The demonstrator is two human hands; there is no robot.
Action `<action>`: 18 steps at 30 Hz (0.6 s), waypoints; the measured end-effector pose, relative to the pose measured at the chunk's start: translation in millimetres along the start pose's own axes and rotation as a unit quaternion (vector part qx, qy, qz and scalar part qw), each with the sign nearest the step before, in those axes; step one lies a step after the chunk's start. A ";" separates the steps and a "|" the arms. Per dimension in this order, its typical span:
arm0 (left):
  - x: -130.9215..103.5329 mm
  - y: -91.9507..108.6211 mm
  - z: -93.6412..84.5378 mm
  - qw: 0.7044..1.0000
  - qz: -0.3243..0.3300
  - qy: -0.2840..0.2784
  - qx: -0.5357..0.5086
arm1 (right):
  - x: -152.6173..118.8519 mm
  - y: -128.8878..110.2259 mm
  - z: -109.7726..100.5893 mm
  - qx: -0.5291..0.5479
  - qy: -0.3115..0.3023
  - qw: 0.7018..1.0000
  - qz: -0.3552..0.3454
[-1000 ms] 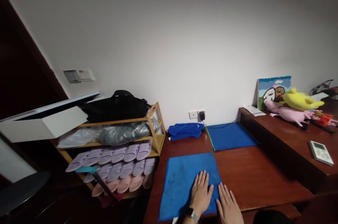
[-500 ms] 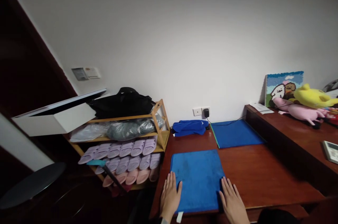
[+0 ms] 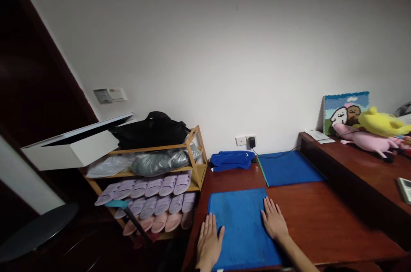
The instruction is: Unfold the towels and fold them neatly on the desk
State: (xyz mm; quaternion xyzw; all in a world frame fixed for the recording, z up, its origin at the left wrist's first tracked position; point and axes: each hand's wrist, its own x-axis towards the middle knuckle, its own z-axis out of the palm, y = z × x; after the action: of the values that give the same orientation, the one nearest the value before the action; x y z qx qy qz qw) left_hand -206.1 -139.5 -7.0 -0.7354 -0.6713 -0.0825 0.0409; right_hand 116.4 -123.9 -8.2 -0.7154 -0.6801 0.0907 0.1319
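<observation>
A blue cloth (image 3: 240, 229), folded into a flat rectangle with a white tag at its near edge, lies on the reddish-brown wooden table (image 3: 321, 220). My left hand (image 3: 209, 241) rests flat along the cloth's left edge, fingers stretched forward and thumb apart. On the opposite side, my right hand (image 3: 274, 219) lies flat across the right edge near the far right corner, its fingers extended. Neither hand grasps anything. Farther back is a second flat blue cloth (image 3: 290, 169) with a green edge, beside a crumpled blue cloth (image 3: 231, 160) against the wall.
Left of the table, a wooden rack (image 3: 195, 152) holds several pairs of slippers (image 3: 154, 186), plastic-wrapped bundles and a black bag (image 3: 150, 131). A raised ledge on the right carries plush toys (image 3: 382, 122), a picture (image 3: 346, 111) and a calculator (image 3: 405, 190). A plugged-in adapter (image 3: 252, 142) trails a cord.
My right hand has moved forward along the cloth's right edge to near the far corner. My left hand stays at the left edge. The view has tilted slightly upward.
</observation>
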 end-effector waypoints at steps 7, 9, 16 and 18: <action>38.2 123.7 -7.1 0.982 0.169 -0.025 -0.085 | -1.8 -0.5 -7.4 -0.002 -0.008 1.000 0.001; 47.4 143.8 -2.0 0.978 0.183 -0.043 -0.096 | -1.5 -0.6 -8.9 -0.001 -0.012 1.000 0.000; 63.4 64.2 -1.7 0.995 0.066 -0.060 -0.052 | -1.6 -1.5 -11.7 -0.003 -0.016 1.000 0.004; 61.0 28.5 -2.7 0.998 0.034 -0.047 -0.035 | -2.8 -2.5 -12.6 -0.006 -0.019 1.000 0.006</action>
State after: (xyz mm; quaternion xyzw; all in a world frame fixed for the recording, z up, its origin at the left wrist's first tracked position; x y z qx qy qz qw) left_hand -172.8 -82.9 7.9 -0.7619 -0.6437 -0.0702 -0.0136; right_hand 117.8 -127.5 4.4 -0.7184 -0.6787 0.1012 0.1144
